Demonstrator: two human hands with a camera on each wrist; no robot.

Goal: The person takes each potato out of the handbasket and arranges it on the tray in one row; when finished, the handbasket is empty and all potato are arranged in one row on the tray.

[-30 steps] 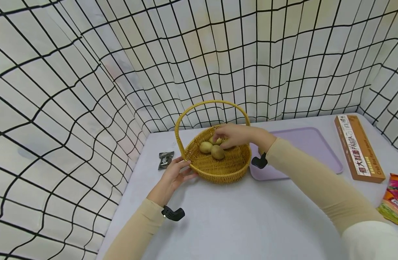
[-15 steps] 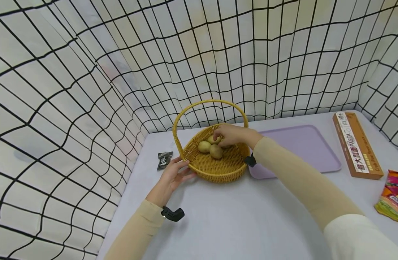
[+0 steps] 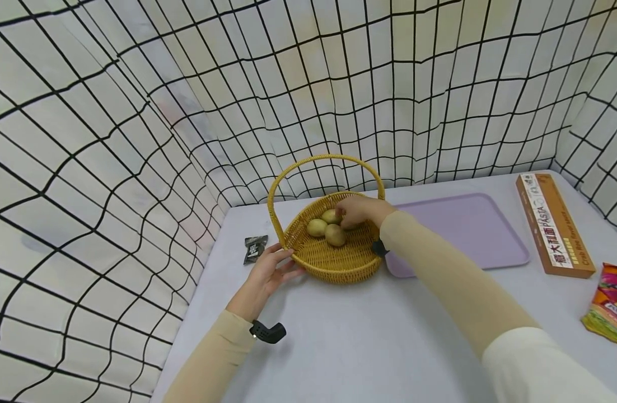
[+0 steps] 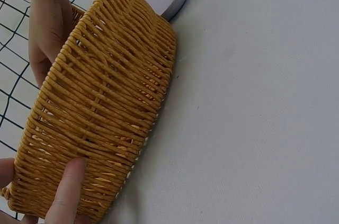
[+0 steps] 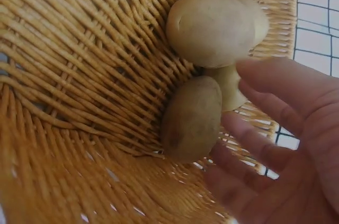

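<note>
A yellow wicker basket [image 3: 333,274] with a tall arched handle stands tilted on the white table, several potatoes [image 3: 335,235] lying inside it. My left hand [image 3: 269,273] holds the basket's left rim, fingers by the foot of the handle; in the left wrist view one fingertip [image 4: 76,167] presses the outer wicker wall. Inside the basket, my right hand [image 3: 361,211] reaches down at the back right. Its fingers are spread and loosely bent beside a brownish potato [image 5: 192,121], thumb tip close to a larger potato [image 5: 212,29]. Part of another potato [image 5: 230,87] shows behind them.
A lilac tray [image 3: 459,229] lies right of the basket, partly behind my right forearm. Farther right are a pasta box [image 3: 555,224] and a colourful snack packet [image 3: 613,308]. A small black packet [image 3: 255,249] sits left of the basket. Black netting [image 3: 414,101] rises behind the table.
My right hand and forearm have shifted left and lower into the basket, with the fingers more bent downward. My left hand stays on the rim. The potatoes look unmoved.
</note>
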